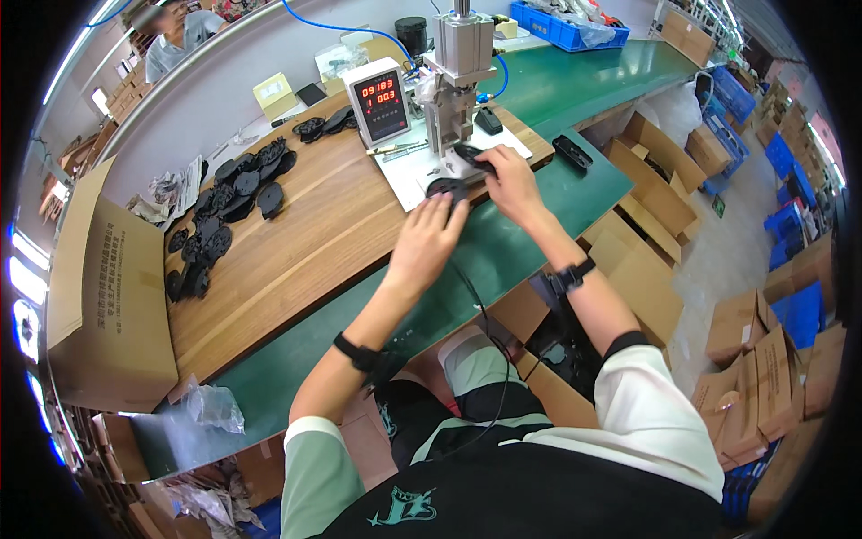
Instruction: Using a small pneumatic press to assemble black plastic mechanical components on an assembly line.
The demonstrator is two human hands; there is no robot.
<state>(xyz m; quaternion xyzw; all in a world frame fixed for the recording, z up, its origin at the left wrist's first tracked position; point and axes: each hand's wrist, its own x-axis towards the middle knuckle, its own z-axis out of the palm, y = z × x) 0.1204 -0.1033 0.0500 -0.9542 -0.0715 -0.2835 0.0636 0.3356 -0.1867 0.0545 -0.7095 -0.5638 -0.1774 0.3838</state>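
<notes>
My right hand (514, 184) pinches a black round plastic part (470, 158) under the press head, just above the white base plate (402, 176). To its left, my left hand (426, 241) has its fingertips and thumb around another black round plastic part (446, 188) at the plate's front edge. The fingers partly cover both parts. A metal bench press (453, 99) rises over the plate, and beside it stands a white counter box (378, 101) with a lit red display. Thin tools (400, 148) lie on the plate below the counter.
Many black plastic parts (238, 184) lie heaped on the wooden board (305, 225). An open carton (112, 296) stands at the left. A black oblong piece (572, 153) rests on the green bench (597, 180) at the right, near open cartons (651, 202). A cable (485, 314) hangs before my lap.
</notes>
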